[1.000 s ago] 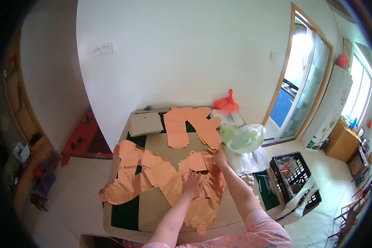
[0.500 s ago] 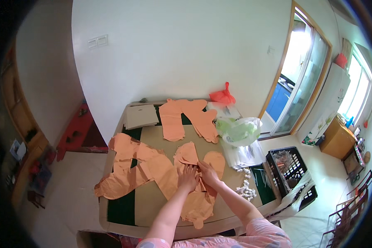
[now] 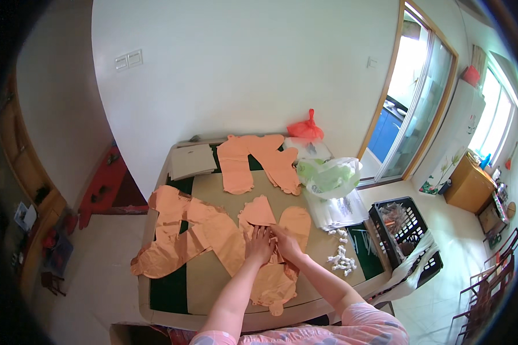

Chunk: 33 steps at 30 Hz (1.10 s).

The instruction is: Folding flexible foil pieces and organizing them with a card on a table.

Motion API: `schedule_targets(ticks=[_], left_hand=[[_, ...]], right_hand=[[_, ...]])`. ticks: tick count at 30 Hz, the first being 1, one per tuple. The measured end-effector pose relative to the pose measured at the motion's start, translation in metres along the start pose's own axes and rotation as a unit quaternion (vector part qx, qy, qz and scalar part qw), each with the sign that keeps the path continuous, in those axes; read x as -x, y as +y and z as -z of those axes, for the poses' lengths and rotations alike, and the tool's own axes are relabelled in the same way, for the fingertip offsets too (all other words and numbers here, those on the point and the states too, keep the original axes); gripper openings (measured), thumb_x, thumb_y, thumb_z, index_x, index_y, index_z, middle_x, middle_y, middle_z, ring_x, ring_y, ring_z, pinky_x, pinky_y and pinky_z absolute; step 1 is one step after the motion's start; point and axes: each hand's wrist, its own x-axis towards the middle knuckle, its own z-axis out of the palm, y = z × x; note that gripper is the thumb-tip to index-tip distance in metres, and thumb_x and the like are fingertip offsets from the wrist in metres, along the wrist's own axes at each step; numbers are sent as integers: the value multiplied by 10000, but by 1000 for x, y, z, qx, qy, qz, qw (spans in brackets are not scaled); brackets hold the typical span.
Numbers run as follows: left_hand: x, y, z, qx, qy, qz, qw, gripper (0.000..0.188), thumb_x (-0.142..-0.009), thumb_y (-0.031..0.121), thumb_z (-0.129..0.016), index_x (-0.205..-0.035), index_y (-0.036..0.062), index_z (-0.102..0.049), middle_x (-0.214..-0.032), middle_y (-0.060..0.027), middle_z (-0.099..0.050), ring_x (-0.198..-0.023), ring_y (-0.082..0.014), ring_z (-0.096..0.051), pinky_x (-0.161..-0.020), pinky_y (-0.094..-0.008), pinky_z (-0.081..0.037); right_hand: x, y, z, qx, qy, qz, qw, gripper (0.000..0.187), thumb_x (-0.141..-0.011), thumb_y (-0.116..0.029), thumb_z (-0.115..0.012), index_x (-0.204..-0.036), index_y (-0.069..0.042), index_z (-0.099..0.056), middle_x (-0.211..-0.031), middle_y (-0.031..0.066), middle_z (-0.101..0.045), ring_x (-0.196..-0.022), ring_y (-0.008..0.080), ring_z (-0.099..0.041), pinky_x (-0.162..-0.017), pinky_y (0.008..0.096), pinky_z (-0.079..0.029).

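A flat, uninflated rose-gold foil balloon [image 3: 273,283] lies in front of me, partly folded over at its middle. My left hand [image 3: 260,246] rests on it with fingers stretched out and lying flat, pressing the foil down. Close beside it, my right hand [image 3: 288,244] has its fingers closed on a folded edge of the same balloon. A folded flap points away from me just beyond my fingertips. To the left, more flat rose-gold foil [image 3: 213,227] spreads out, creased and shiny. Further flat foil balloons [image 3: 237,167] lie at the table's far side.
Grey cardboard sheets [image 3: 193,161] lie at the back left. A red plastic bag [image 3: 306,127], a green-white plastic bag [image 3: 331,177] and clear packets [image 3: 339,213] lie back right. Small white knotted pieces [image 3: 342,261] sit near a black basket [image 3: 408,227].
The view has shifted slightly. My right hand has drawn a little closer to my left on the folded foil; the left stays pressed in place.
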Motion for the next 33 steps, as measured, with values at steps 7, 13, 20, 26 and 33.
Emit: schedule_targets(ticks=[7,13,20,26,33], left_hand=[[1,3,5,-2,-13,-3,1000,598,-975,436,-364,-1484,132,-289,-1561,-45,-239,-1449,-223,-174,-1132,-614,-90],[1,3,3,-20,-12,-17,1000,574,-977,422,-361,-1465,124,-323,-1531,-65,-288,-1434,-245,-208,-1119,-621,-114],[1,-1,-1,7,33,-21,999,503,-964,369,-394,-1390,105,-422,-1467,-86,-384,-1396,-271,-290,-1109,-629,-139],[-1,-3,-9,2,47,-18,999,518,-975,364,-367,-1418,96,-396,-1467,-79,-394,-1398,-245,-294,-1111,-621,-143],[-1,-2,-7,14,65,-20,998,524,-954,348,-407,-1408,86,-407,-1481,-76,-375,-1397,-251,-297,-1113,-621,-135]], right_hand=[[-10,23,11,209,84,-5,974,489,-813,-22,-522,-1301,-34,-532,-1358,150,-512,-1306,322,-428,-1109,488,-287],[1,11,0,178,41,62,981,455,-843,-95,-532,-1292,-19,-529,-1353,136,-520,-1321,283,-420,-1102,498,-290],[2,-2,-8,192,29,50,980,450,-898,-132,-505,-1334,-24,-491,-1387,143,-486,-1334,285,-400,-1113,485,-274],[6,3,-16,194,72,58,977,497,-892,-138,-472,-1368,-2,-428,-1416,171,-439,-1342,309,-383,-1114,485,-275],[6,-1,-12,211,55,82,973,480,-911,-161,-471,-1369,-18,-442,-1436,150,-426,-1348,300,-378,-1106,473,-286]])
